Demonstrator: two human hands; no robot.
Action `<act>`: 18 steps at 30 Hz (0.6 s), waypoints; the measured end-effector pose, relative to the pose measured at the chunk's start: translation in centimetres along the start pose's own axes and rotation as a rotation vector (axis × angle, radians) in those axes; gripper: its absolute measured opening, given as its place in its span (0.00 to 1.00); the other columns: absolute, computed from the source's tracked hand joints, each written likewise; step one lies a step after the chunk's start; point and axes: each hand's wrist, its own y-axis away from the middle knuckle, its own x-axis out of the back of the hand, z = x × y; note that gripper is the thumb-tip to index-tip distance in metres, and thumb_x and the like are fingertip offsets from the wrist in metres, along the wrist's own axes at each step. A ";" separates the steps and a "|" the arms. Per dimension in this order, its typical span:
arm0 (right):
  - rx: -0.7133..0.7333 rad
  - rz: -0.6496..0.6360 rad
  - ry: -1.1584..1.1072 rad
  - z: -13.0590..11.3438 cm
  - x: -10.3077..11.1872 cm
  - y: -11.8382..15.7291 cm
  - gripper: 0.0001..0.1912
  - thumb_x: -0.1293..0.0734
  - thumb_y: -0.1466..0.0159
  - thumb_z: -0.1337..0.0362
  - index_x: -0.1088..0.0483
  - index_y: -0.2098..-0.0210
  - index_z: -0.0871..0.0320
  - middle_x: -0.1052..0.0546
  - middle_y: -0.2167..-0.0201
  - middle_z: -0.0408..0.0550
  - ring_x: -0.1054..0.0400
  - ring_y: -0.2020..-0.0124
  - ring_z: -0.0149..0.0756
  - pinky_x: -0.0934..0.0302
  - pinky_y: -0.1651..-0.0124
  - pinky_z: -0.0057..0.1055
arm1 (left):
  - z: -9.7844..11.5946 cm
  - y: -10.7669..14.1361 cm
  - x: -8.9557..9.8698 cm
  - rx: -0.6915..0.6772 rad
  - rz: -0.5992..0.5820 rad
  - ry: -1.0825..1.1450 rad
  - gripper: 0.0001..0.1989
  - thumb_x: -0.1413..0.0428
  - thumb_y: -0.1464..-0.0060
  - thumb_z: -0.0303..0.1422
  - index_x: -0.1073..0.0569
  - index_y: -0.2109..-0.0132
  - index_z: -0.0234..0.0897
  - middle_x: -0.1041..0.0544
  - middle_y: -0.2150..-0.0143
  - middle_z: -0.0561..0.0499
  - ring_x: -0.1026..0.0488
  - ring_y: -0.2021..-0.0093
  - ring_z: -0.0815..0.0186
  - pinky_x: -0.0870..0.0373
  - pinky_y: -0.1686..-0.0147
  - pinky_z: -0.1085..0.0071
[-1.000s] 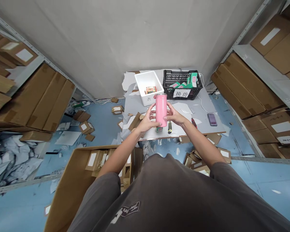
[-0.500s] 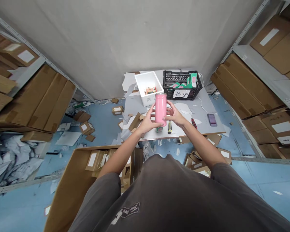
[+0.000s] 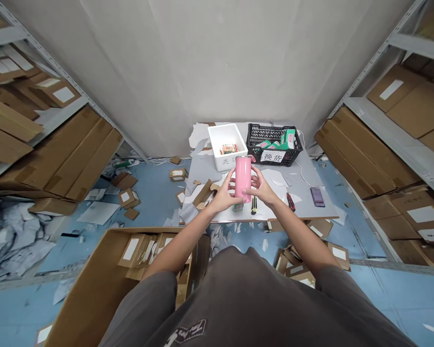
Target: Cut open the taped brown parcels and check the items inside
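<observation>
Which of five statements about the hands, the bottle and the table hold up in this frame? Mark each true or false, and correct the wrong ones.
1. The left hand has hold of the pink bottle. True.
2. The right hand is off the bottle. False: it is on the bottle too.
3. Green boxes lie in the black crate. True.
4. A white bin stands on the table, to the right of the black crate in the picture. False: it stands to the left of it.
5. A cutter lies on the table. True.
</observation>
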 end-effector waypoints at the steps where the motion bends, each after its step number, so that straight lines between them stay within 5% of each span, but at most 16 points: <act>1: -0.021 -0.032 -0.013 -0.1 0.1 0.1 0.70 0.12 0.51 0.52 0.51 0.19 0.35 0.22 0.42 0.50 0.21 0.46 0.49 0.22 0.44 0.48 | -0.1 0.0 0.2 0.007 -0.014 0.024 0.73 0.19 0.58 0.38 0.54 0.16 0.63 0.33 0.30 0.40 0.23 0.43 0.53 0.16 0.50 0.57; 5: -0.017 -0.106 -0.001 -0.2 0.1 0.3 0.70 0.13 0.50 0.54 0.52 0.18 0.35 0.21 0.44 0.48 0.20 0.48 0.47 0.22 0.45 0.46 | -0.7 -0.1 0.8 0.027 -0.072 0.100 0.75 0.19 0.60 0.41 0.57 0.16 0.64 0.33 0.29 0.40 0.23 0.41 0.51 0.17 0.47 0.54; 10: 0.069 -0.011 0.111 0.0 -0.7 0.6 0.70 0.13 0.50 0.52 0.50 0.17 0.38 0.23 0.41 0.53 0.23 0.45 0.50 0.22 0.46 0.48 | -0.7 0.2 0.4 0.008 0.010 0.006 0.77 0.17 0.60 0.41 0.58 0.15 0.59 0.34 0.27 0.37 0.24 0.38 0.48 0.17 0.45 0.52; 18: 0.018 -0.108 0.059 0.5 -0.7 0.1 0.71 0.13 0.50 0.48 0.50 0.17 0.44 0.23 0.35 0.57 0.24 0.39 0.55 0.28 0.35 0.55 | -0.6 0.0 -0.1 0.014 -0.010 -0.013 0.79 0.18 0.61 0.42 0.62 0.15 0.57 0.31 0.29 0.37 0.25 0.36 0.47 0.18 0.45 0.52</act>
